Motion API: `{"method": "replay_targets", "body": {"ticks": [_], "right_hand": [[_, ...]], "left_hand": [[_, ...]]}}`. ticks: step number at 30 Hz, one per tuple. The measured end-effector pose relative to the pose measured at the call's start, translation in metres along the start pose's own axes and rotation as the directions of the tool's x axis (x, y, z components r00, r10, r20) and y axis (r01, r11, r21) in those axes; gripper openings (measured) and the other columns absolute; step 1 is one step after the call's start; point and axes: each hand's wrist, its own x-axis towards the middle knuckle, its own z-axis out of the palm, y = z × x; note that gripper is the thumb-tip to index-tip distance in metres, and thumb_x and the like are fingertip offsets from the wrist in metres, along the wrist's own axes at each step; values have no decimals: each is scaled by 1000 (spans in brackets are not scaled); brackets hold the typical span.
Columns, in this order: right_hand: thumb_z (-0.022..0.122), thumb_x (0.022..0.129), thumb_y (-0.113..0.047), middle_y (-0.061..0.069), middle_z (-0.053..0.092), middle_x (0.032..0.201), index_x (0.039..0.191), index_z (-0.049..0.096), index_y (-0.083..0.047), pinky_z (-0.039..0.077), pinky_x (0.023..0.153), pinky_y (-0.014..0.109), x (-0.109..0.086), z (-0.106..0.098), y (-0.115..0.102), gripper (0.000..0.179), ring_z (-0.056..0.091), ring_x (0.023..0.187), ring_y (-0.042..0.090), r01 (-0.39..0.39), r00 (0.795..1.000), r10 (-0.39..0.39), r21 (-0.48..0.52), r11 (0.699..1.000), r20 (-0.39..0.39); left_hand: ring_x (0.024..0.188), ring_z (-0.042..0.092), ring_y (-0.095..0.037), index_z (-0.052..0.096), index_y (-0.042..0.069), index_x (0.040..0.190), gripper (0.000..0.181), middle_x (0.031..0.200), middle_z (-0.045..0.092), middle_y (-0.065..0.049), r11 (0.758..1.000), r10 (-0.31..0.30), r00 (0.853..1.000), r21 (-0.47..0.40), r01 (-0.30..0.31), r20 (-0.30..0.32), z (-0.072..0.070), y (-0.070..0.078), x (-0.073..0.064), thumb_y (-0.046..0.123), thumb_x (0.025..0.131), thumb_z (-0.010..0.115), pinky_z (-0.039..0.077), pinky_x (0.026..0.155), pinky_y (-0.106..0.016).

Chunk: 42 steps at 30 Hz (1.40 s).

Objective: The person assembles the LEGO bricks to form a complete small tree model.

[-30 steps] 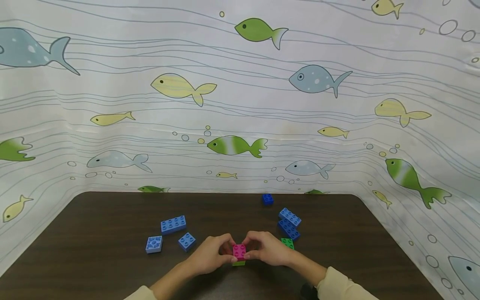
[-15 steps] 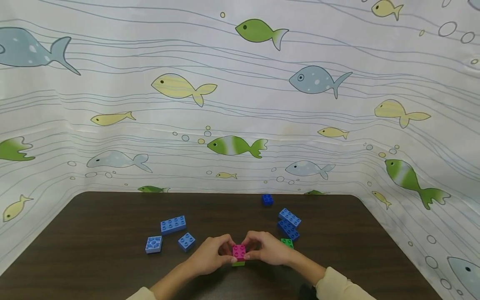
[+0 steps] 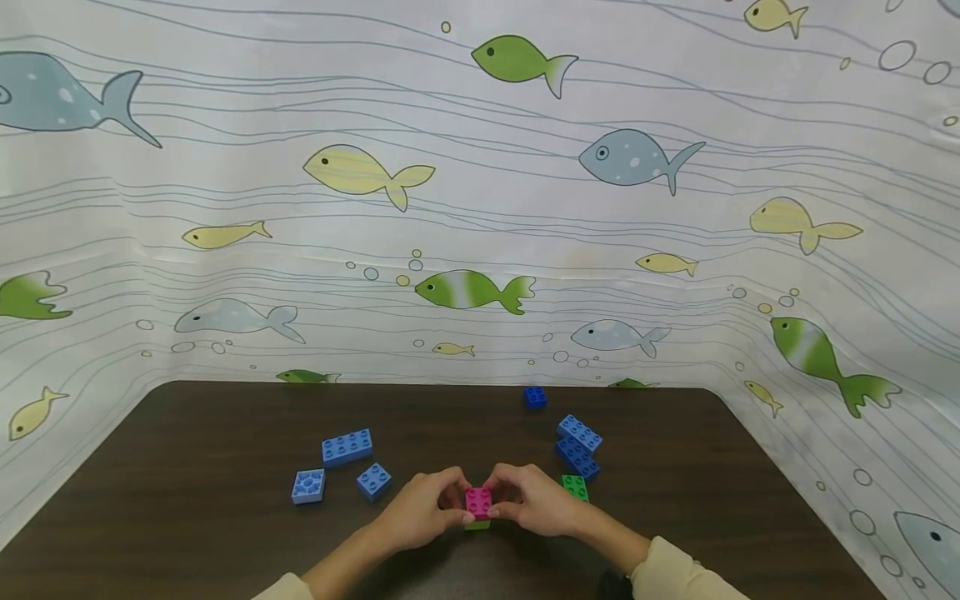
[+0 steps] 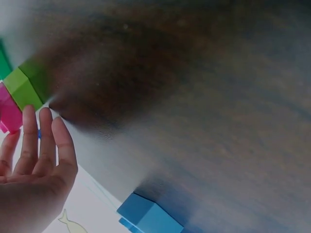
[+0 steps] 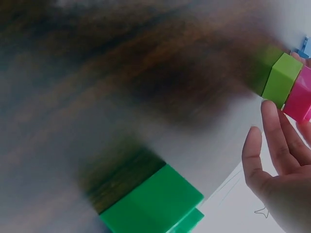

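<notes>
In the head view a pink brick [image 3: 478, 502] with studs on top sits on a lime green brick [image 3: 477, 525] near the front of the dark table. My left hand [image 3: 420, 508] pinches the pink brick from its left side between thumb and fingers. From the right, my right hand [image 3: 536, 500] pinches the same brick. Both wrist views show the lime brick [image 4: 22, 87] against the pink brick [image 5: 300, 99], with the other fingers of each hand extended near them. A green brick [image 3: 575, 487] lies beyond the right wrist, partly hidden by it.
Several blue bricks lie about: a long one [image 3: 347, 447], an upturned one [image 3: 308, 487] and a small one [image 3: 373, 481] on the left. At the right, a light blue brick [image 3: 580, 433] touches a darker one [image 3: 577, 458]. Another blue brick [image 3: 535, 397] is near the back edge.
</notes>
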Motion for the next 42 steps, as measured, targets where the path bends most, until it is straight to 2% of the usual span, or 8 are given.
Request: {"method": "replay_targets", "body": {"ticks": [9,16,23,31,36,39,42], "right_hand": [[65,85,-9,4,63,93,102,59,-6,47,65,22,0,-1,-1,19,58,81,8,-40,999,41,44,998,-7],[65,85,-13,1,62,93,102,59,-6,46,61,21,-1,0,7,19,55,75,4,-8,1000,8,32,999,-11],[64,86,-16,-5,60,93,104,59,-11,45,59,20,-2,-1,6,19,52,72,4,-42,999,42,17,999,2],[64,86,-15,-3,61,93,104,58,-10,46,62,20,-1,-2,6,19,54,72,4,-45,999,45,19,999,13],[64,86,-14,-3,61,94,103,58,-11,47,63,21,-1,-1,4,18,55,74,4,-53,999,53,29,998,15],[64,86,-15,-3,61,94,102,58,-10,47,62,20,-1,-1,4,18,55,73,4,-46,999,46,32,998,12],[65,85,-15,-2,61,93,102,58,-9,46,59,20,-2,-2,3,19,53,70,4,-36,999,36,23,999,6]], "left_hand": [[60,51,-4,58,5,93,20,69,59,4,1000,0,1000,-3,0,-5,-1,2,0,15,80,70,42,54,-22],[61,51,-5,58,6,92,20,70,59,4,1000,-16,1000,-6,16,10,-3,2,0,16,79,71,42,54,-22],[60,51,-6,57,7,91,20,71,58,4,1000,-26,999,-1,26,23,-4,5,1,16,80,71,41,53,-22],[62,54,-8,57,7,93,22,74,61,2,999,-41,997,-20,42,71,-8,6,2,17,80,71,43,54,-23],[70,59,-13,57,5,98,26,80,63,-2,999,-49,992,-2,49,116,-15,6,4,19,80,71,47,60,-26],[79,60,-20,58,3,104,31,88,63,-6,998,-57,992,23,54,110,-24,7,4,19,80,70,48,67,-33],[89,59,-27,58,2,108,34,96,63,-11,997,-68,995,51,64,78,-36,8,2,19,81,70,48,74,-43]]}}
